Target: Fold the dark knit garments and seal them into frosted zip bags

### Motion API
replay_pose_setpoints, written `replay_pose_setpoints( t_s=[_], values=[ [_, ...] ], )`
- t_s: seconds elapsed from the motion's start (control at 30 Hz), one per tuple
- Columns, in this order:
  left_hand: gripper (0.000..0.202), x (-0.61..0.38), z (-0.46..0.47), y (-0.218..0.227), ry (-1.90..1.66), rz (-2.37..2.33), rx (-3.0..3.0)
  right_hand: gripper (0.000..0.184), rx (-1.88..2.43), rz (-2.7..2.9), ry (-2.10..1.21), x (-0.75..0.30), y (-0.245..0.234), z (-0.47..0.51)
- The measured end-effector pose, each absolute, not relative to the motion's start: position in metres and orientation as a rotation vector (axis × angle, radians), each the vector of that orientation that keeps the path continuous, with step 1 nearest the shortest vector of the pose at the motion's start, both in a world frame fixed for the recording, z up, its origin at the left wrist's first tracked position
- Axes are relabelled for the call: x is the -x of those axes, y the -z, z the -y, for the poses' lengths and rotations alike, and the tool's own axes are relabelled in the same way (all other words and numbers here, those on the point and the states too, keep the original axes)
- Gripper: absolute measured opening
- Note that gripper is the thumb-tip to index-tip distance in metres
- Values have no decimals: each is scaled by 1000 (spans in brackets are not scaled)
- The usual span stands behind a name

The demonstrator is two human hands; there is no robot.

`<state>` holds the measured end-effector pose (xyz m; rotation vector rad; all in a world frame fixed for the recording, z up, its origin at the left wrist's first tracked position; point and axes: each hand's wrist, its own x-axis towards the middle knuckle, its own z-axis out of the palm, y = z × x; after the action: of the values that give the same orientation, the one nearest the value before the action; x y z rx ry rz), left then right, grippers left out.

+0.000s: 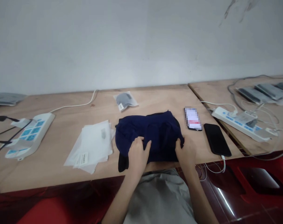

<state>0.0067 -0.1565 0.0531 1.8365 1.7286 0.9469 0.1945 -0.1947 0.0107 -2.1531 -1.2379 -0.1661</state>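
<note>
A dark navy garment (153, 132) lies bunched on the wooden table (62, 130) near its front edge. My left hand (138, 154) rests on the garment's near left part, fingers curled and pinching the cloth. My right hand (185, 152) grips the garment's near right corner, thumb over the fabric. A black strap or trim piece (123, 163) sticks out under the garment at the near left.
A stack of clear plastic bags (92, 146) lies left of the garment. A bagged grey item (125, 100) sits behind. Two phones (192, 119) (216, 139) lie to the right. Power strips stand at the left (30, 133) and right (241, 123). More bagged items (265, 92) lie far right.
</note>
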Motion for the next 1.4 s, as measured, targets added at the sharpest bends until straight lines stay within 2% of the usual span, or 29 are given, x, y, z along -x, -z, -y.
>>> replay_pose_setpoints(
  t_s=[0.07, 0.23, 0.4, 0.47, 0.57, 0.7, 0.8, 0.97, 1.13, 1.4],
  values=[
    [17, 3, 151, -57, -930, -1761, -1870, 40, 2170, 1215, 139, -196, -10, 194],
    [24, 56, 146, -62, -1018, -1929, -1621, 41, 2201, 1160, 74, -205, -5, 194],
    [26, 110, 157, -49, -926, -2222, -1464, 34, 2182, 1205, 23, -208, -6, 199],
    [34, 116, 161, -46, -960, -2237, -1509, 39, 2115, 1238, 67, -207, -11, 201],
    [43, 111, 155, -48, -1051, -2156, -1696, 44, 1970, 1315, 55, -208, -21, 197],
    [43, 107, 119, -58, -1013, -1772, -2147, 33, 1777, 1507, -42, -215, -33, 170],
    [40, 110, 86, -60, -826, -1518, -2286, 31, 1833, 1659, -50, -220, -34, 141],
    [21, 118, 70, -65, -675, -1638, -2305, 14, 1821, 1673, -186, -225, -34, 118],
    [15, 124, 94, -99, -1132, -1519, -2137, 18, 1453, 1316, -173, -229, -67, 135],
    [13, 99, 114, -183, -2113, -1233, -1839, 15, 1108, 1108, 433, -224, -166, 162]
  ],
)
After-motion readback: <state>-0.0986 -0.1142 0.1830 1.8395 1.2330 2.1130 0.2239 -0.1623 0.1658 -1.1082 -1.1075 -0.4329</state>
